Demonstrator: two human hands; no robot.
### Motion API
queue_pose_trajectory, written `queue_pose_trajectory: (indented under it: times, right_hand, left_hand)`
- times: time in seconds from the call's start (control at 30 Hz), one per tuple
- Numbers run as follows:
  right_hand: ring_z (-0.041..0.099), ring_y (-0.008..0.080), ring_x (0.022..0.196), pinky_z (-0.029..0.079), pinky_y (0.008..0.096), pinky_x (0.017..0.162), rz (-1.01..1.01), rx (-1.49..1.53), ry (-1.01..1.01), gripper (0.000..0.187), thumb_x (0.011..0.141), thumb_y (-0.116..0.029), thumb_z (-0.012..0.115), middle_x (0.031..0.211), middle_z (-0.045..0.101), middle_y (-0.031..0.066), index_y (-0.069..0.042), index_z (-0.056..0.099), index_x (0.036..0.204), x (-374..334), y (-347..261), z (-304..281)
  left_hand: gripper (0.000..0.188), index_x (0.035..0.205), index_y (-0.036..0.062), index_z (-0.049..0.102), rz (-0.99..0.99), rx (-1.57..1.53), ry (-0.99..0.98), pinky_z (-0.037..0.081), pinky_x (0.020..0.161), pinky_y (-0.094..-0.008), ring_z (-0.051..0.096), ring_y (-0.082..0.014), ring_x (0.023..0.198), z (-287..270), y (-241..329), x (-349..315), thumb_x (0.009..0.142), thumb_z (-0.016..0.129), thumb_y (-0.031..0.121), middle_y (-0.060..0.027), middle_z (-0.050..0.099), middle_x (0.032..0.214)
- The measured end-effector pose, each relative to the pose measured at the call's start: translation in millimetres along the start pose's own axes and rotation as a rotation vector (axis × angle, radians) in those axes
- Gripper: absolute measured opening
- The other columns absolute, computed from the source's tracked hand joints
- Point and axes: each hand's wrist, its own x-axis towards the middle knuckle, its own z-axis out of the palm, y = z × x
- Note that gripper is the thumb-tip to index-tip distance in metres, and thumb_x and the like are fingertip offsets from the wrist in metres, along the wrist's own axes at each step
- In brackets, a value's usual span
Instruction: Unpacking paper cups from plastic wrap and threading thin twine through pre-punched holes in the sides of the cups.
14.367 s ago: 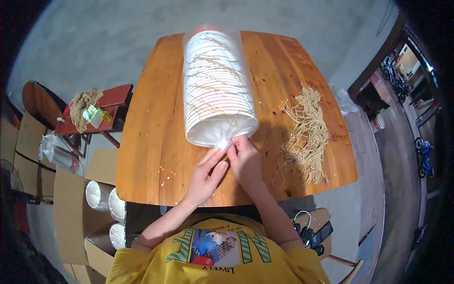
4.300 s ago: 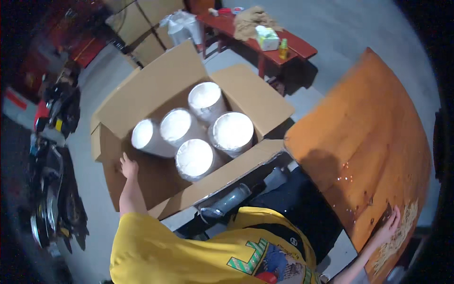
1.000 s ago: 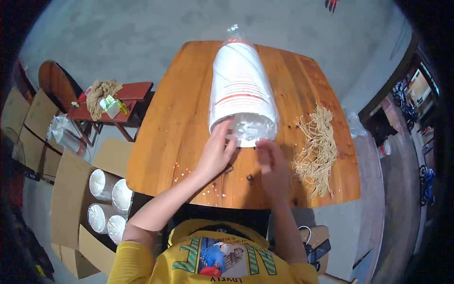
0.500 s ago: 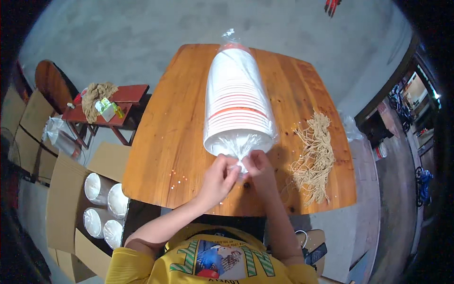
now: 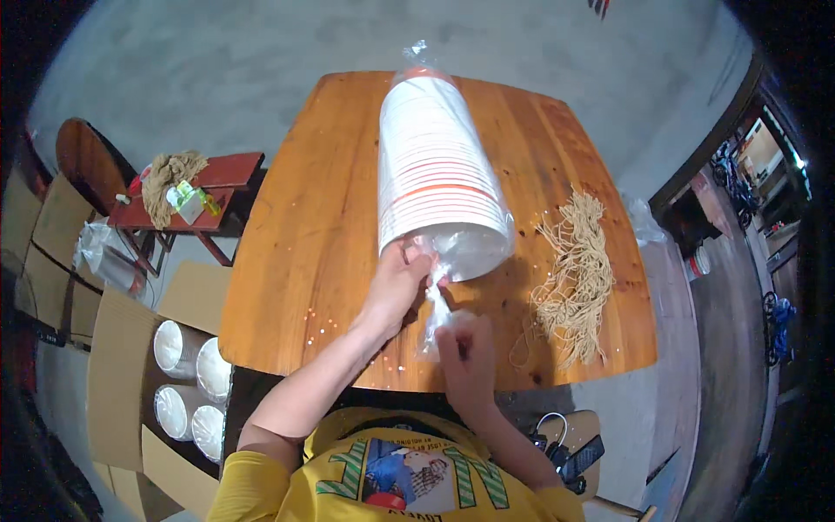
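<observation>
A long stack of nested white paper buckets (image 5: 437, 152) with red and orange bands lies on the wooden table (image 5: 300, 226), wrapped in a clear plastic bag (image 5: 437, 304). The near bucket's mouth faces me. My left hand (image 5: 400, 278) grips the gathered neck of the bag just below that mouth. Lower down, my right hand (image 5: 467, 352) is closed beside the twisted bag tail, with its fingertips on the plastic. A bundle of tan strings (image 5: 576, 278) lies to the right of my hands.
An open cardboard box (image 5: 117, 383) at the lower left holds several wrapped bucket stacks (image 5: 177, 348). A red bench (image 5: 230, 174) beyond carries more string (image 5: 167, 187). At the lower right, a stool (image 5: 581, 426) bears a dark handheld device (image 5: 584, 459). Small specks dot the table.
My hands have drawn apart: the left moved up to the bucket mouth, the right moved down along the bag's tail. The bag neck is now narrower and longer.
</observation>
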Motion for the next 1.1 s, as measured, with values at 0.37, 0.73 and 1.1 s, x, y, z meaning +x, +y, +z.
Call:
queue_pose_trajectory:
  times: [0.37, 0.73, 1.1]
  right_hand:
    - [0.056, 0.0219, 0.063, 0.045, 0.0336, 0.057, -0.231, -0.319, -0.461, 0.016, 0.089, -0.021, 0.057, 0.072, 0.057, 0.0092, -0.005, 0.055, 0.086, -14.0, -17.5, -28.5]
    - [0.059, 0.0204, 0.070, 0.052, 0.0313, 0.078, 0.599, 0.796, -0.250, 0.021, 0.090, -0.022, 0.050, 0.075, 0.058, 0.0112, -0.003, 0.045, 0.101, 87.2, -18.3, 6.6]
    - [0.049, 0.0098, 0.061, 0.041, 0.0256, 0.056, 0.038, -0.030, -0.438, 0.012, 0.083, -0.002, 0.058, 0.070, 0.050, 0.0012, -0.004, 0.048, 0.089, 27.4, -10.0, -9.2]
  left_hand:
    - [0.018, 0.103, 0.0113, 0.038, -0.157, -0.246, 0.045, 0.044, 0.039, -0.0243, 0.055, -0.0146, 0.051, 12.9, 24.7, -42.6, 0.089, 0.048, 0.006, -0.0086, 0.056, 0.066]
    - [0.011, 0.101, 0.0106, 0.050, -0.222, 0.003, -0.147, 0.040, 0.054, -0.0206, 0.054, -0.0090, 0.063, -9.9, -14.4, -102.1, 0.093, 0.043, 0.015, -0.0017, 0.057, 0.076]
    - [0.019, 0.107, 0.0009, 0.055, -0.185, -0.276, 0.061, 0.049, 0.066, -0.0244, 0.059, -0.0109, 0.080, -22.1, -4.1, -48.3, 0.089, 0.052, 0.006, -0.0055, 0.061, 0.092]
